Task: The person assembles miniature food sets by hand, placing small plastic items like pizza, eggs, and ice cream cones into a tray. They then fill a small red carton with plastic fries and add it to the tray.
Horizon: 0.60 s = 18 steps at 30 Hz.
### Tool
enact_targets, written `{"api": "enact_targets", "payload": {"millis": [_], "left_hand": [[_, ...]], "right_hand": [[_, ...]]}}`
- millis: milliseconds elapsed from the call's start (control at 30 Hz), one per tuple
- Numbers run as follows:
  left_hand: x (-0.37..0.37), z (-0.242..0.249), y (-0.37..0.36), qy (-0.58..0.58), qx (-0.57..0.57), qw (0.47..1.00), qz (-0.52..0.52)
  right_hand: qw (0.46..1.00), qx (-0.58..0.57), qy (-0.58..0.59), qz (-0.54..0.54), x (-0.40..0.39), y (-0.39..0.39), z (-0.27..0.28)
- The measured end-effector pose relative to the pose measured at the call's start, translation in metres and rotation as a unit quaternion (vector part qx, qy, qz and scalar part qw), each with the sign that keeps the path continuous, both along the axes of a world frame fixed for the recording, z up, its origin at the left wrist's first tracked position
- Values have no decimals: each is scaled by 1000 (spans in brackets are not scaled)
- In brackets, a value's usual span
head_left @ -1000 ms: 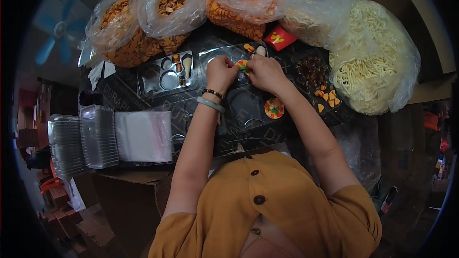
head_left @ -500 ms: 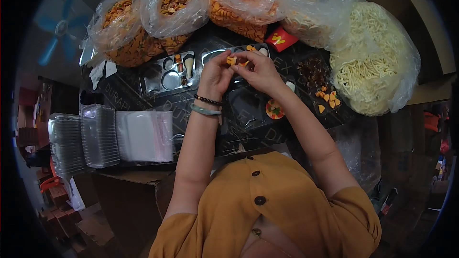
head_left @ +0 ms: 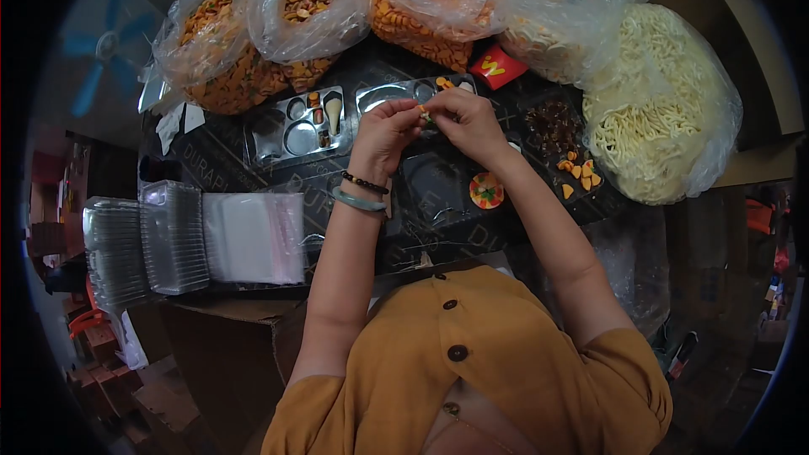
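Over the middle of the dark table, my left hand (head_left: 388, 132) and my right hand (head_left: 466, 125) meet fingertip to fingertip. Both are closed in a pinch on a small orange piece (head_left: 423, 111), partly hidden by the fingers. Behind them lies a clear compartment tray (head_left: 381, 98), with orange pieces (head_left: 444, 82) at its far right end. Left of my left hand, a second compartment tray (head_left: 301, 140) holds small brown and orange pieces and a pale cone-shaped piece (head_left: 334, 115). A round pizza-like disc (head_left: 486, 191) rests below my right wrist.
Bags of small orange pieces (head_left: 227, 76) line the back, and a bag of pale noodle-like strands (head_left: 649, 118) stands right. Orange wedges (head_left: 587, 172) and dark brown pieces (head_left: 554, 126) lie nearby. A red carton (head_left: 497, 66), stacked clear trays (head_left: 174, 240) and plastic sleeves (head_left: 253, 238) are also there.
My fingers have drawn closer together around the orange piece, covering more of it. My right hand has turned, with its knuckles higher and its fingers more curled.
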<state>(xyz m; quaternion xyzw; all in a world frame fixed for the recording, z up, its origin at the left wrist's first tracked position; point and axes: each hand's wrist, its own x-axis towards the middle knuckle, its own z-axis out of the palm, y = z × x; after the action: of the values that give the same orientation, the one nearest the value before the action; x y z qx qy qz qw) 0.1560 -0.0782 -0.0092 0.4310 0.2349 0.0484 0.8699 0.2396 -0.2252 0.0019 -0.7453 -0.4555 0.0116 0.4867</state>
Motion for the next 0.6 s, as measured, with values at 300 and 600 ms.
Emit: {"api": "enact_targets", "payload": {"millis": [300,600], "left_hand": [[-2,4,-4,-2,41,999,7],[-3,1,3,13,27,999,35]], "right_hand": [[961,-16,275,-23,0,-1,2],[980,-164,30,-109,-10,-5,1]]}}
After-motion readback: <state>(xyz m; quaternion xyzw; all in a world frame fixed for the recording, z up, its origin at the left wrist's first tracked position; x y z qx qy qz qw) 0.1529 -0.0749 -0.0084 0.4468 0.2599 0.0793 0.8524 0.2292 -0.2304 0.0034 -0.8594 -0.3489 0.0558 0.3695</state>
